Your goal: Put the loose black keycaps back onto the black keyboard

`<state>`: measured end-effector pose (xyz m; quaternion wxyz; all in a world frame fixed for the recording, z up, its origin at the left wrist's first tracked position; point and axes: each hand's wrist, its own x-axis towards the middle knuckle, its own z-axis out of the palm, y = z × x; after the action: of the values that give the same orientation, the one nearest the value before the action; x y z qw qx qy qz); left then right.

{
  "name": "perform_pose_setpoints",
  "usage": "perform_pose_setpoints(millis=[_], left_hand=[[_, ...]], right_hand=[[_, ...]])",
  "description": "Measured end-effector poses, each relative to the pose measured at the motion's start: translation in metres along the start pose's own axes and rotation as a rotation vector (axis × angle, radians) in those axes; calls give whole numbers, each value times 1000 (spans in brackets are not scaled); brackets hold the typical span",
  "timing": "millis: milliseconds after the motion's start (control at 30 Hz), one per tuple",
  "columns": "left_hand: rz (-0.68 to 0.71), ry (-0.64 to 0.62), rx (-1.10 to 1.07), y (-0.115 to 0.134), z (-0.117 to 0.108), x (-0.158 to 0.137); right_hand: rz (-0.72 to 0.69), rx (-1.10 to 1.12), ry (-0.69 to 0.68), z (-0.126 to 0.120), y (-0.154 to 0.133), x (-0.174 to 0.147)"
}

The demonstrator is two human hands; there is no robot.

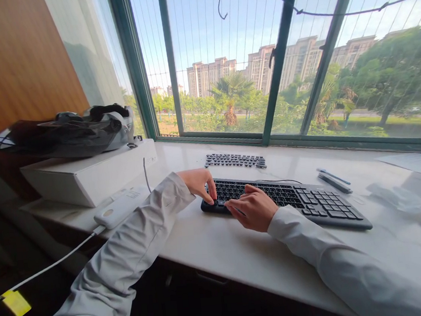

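Observation:
A black keyboard (pixel 334 204) lies on the white table, its left end towards my left hand. Much of its left and middle part looks to have bare switch sockets, while larger flat keys show on the right. My left hand (pixel 198 183) reaches down over the left end, thumb and fingers pinched together at the front-left corner; anything between the tips is too small to make out. Beside it, my right hand (pixel 254 208) rests over the front edge, fingers bent close together and tips touching the bottom row. Behind the keyboard, loose black keycaps (pixel 235 160) lie in rows.
A white power strip (pixel 120 207) with a cable lies at the left edge. Behind it stands a white box (pixel 89 177) with a dark bag (pixel 70 134) on top. A pen-like tool (pixel 335 182) and clear plastic (pixel 412 203) lie right. A window runs along the back.

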<state>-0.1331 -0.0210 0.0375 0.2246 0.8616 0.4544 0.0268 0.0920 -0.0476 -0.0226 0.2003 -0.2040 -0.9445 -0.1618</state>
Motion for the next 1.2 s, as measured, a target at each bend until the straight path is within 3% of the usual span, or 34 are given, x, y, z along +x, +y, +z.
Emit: perform_pose_setpoints(millis=[267,1200], left_hand=[[-34,-31,79,4,0,0],[-23,-8,56,2,4,2]], right_hand=[[-2,15,-8,2,-1,0],[-1,-34,-133,2,-2,2]])
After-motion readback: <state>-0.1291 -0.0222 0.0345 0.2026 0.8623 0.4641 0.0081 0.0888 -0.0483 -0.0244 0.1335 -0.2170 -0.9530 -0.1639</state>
